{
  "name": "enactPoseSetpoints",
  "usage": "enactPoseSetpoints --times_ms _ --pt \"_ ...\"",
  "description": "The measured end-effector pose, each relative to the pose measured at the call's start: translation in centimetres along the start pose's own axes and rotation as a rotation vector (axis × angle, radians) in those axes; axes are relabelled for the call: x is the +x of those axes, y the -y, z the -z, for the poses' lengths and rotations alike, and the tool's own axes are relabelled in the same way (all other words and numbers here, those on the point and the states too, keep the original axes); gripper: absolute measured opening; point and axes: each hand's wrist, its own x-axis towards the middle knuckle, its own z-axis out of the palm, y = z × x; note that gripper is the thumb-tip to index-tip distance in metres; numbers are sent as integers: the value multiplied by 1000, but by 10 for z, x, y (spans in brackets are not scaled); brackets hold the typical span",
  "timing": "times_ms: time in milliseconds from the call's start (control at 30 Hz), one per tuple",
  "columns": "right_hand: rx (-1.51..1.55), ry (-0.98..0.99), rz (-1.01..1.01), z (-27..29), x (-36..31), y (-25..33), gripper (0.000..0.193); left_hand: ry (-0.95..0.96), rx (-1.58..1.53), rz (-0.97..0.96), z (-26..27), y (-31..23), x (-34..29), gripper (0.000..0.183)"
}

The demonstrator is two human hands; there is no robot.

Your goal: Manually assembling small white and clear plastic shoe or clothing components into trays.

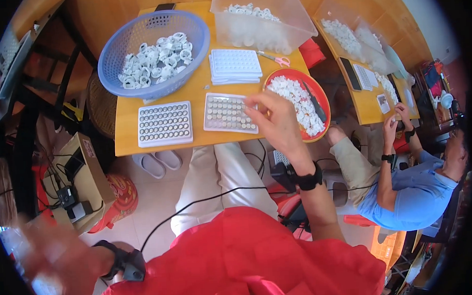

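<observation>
My right hand (275, 120) is over the right end of a shallow white tray (209, 128) filled with rows of small pale round pieces (226, 111). Its fingers are curled, thumb and forefinger drawn together at the tray's edge; anything between them is too small to name. Away from the table, at the lower left, my left hand (60, 255) is raised and smeared by motion, its fingers unclear. Left of that tray sits another white tray (188, 138) holding rows of dark-centred round pieces (164, 120). A red round tray (325, 125) with small white plastic parts (296, 99) lies beside my right hand.
A blue-purple basket (201, 34) of white ring-like parts stands back left, a clear bin (299, 34) back right. Stacked white trays (236, 63) and pink-handled scissors (281, 60) lie between. A co-worker (409, 192) sits at another table on the right. A black cable (206, 195) crosses my lap.
</observation>
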Motion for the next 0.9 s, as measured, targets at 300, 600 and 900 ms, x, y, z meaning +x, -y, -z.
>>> enactPoseSetpoints --times_ms 300,600,900 --pt "108 -119 -409 38 -23 -53 13 -62 1046 964 110 69 -72 22" --pt "84 -273 -487 73 -36 -81 13 -142 1011 1031 114 98 -89 18" --pt "-5 -3 -391 43 -15 -55 13 -152 993 1025 109 119 -87 18"
